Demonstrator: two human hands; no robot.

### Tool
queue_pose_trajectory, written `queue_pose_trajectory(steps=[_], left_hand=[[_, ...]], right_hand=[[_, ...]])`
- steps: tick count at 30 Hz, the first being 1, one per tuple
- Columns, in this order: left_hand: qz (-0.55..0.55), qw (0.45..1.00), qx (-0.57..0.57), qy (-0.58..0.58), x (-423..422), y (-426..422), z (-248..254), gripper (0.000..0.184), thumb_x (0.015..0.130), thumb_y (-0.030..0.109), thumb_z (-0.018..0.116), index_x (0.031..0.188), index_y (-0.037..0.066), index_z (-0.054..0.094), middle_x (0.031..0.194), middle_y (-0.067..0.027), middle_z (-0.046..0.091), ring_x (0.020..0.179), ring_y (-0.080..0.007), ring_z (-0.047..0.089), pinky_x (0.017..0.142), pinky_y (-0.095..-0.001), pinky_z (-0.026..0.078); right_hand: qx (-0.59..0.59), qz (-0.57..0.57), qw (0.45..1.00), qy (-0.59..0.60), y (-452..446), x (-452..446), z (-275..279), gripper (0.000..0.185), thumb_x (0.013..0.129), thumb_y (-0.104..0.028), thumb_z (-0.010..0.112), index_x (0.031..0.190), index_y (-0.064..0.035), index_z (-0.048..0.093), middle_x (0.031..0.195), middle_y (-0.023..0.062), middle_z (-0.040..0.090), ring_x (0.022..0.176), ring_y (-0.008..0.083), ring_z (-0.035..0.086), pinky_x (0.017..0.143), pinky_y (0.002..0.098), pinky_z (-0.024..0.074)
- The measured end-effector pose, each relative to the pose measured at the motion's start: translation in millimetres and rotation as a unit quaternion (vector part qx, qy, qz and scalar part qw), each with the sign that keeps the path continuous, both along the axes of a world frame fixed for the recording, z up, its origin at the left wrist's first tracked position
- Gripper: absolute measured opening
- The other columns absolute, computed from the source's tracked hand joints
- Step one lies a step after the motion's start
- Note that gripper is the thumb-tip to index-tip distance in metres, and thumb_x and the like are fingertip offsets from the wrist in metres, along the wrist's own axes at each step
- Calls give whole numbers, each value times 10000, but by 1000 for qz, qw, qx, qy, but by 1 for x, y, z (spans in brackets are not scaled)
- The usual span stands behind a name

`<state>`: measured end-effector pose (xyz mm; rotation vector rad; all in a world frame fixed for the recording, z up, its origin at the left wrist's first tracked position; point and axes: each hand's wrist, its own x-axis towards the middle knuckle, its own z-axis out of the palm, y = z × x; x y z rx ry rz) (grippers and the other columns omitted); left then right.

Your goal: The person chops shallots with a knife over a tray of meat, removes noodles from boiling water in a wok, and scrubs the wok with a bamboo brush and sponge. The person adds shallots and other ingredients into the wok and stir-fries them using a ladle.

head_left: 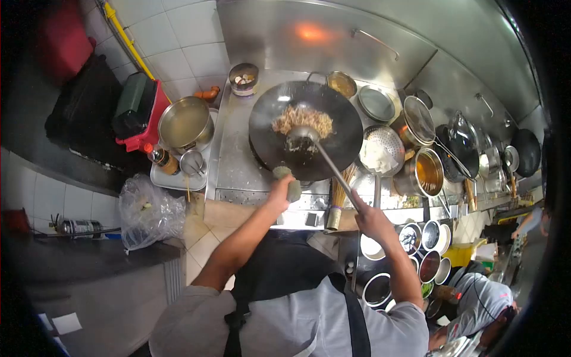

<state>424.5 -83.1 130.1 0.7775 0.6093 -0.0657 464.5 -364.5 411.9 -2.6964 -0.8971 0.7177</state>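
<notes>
My left hand (281, 191) is closed on a greyish cloth (294, 190) at the near rim of a large black wok (267, 143). My right hand (373, 224) grips the long handle of a metal ladle (333, 165). The ladle's bowl rests in the wok, against the near side of a heap of browned, finely cut food (303, 119). Just right of the wok, a perforated strainer (389, 143) holds something white. A bundle of thin bamboo sticks (336, 205) stands between my hands at the stove's front edge.
Left of the stove are a large pot (185, 123), a sauce bottle (162, 159) and a plastic bag (148, 208). Pots with amber liquid (427, 172) line the right side. Several seasoning bowls (429, 266) sit near my right elbow. Another person (485, 300) is at lower right.
</notes>
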Motion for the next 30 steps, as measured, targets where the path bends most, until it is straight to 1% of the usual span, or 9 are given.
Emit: queue_pose_trajectory(steps=[5, 7, 11, 13, 15, 23, 25, 27, 30], left_hand=[[54, 993, -58, 84, -67, -50, 118, 429, 766, 53, 591, 1187, 122, 549, 1062, -62, 583, 923, -204, 612, 780, -393, 531], [98, 992, -82, 6, -52, -33, 90, 257, 782, 105, 597, 1037, 131, 575, 935, -36, 586, 822, -197, 609, 697, -382, 532], [43, 994, 40, -89, 42, 22, -42, 58, 795, 146, 620, 820, 124, 573, 724, -55, 579, 609, -214, 600, 550, -383, 520], [60, 987, -147, 31, 54, 33, 12, 56, 792, 138, 620, 825, 109, 584, 719, -57, 582, 610, -230, 611, 558, -389, 525], [65, 989, -129, 37, 48, 30, 35, 54, 792, 133, 618, 828, 106, 587, 723, -58, 584, 618, -232, 614, 560, -391, 527], [100, 989, -105, 30, 50, 29, 32, 76, 803, 150, 626, 827, 90, 586, 747, -65, 593, 626, -228, 615, 558, -395, 527], [86, 990, -97, 46, 46, 26, 40, 90, 808, 158, 631, 838, 85, 587, 759, -66, 594, 634, -223, 615, 559, -399, 526], [46, 998, -38, -19, 65, 30, -51, 94, 809, 159, 630, 844, 83, 588, 763, -68, 595, 642, -222, 617, 562, -399, 527], [61, 998, -26, -18, 56, 27, -3, 108, 808, 164, 631, 861, 79, 592, 767, -71, 597, 651, -222, 620, 566, -397, 530]], right_hand=[[31, -55, 997, -51, 12, 5, 21, 724, 859, -87, 583, 1510, -179, 280, 950, 323, 632, 827, 440, 653, 754, 509, 511], [197, -113, 974, 10, -8, -7, 24, 706, 855, -49, 596, 1497, -175, 333, 915, 296, 646, 839, 393, 668, 781, 440, 509], [197, -229, 952, 57, 6, -11, 18, 687, 851, -36, 592, 1487, -167, 364, 813, 244, 642, 732, 303, 643, 715, 372, 492], [199, -203, 959, 13, 13, 6, -27, 697, 855, -35, 566, 1500, -168, 337, 751, 204, 632, 673, 286, 637, 671, 388, 500], [196, -247, 946, 79, 45, 3, -25, 702, 866, -78, 530, 1516, -180, 285, 773, 238, 653, 679, 334, 666, 659, 460, 518], [153, -17, 986, -59, 24, -31, -48, 717, 826, -69, 573, 1494, -126, 321, 872, 315, 646, 834, 457, 649, 803, 498, 494], [149, -20, 987, -56, 31, -22, -59, 714, 822, -64, 573, 1492, -130, 335, 838, 285, 655, 740, 387, 670, 723, 461, 520], [158, -93, 983, 20, 44, 6, -75, 710, 818, -58, 562, 1490, -131, 347, 847, 254, 659, 659, 307, 664, 635, 407, 528], [258, -122, 958, 4, 66, 42, -99, 703, 818, -59, 536, 1491, -123, 344, 869, 232, 655, 615, 236, 631, 604, 366, 522]])
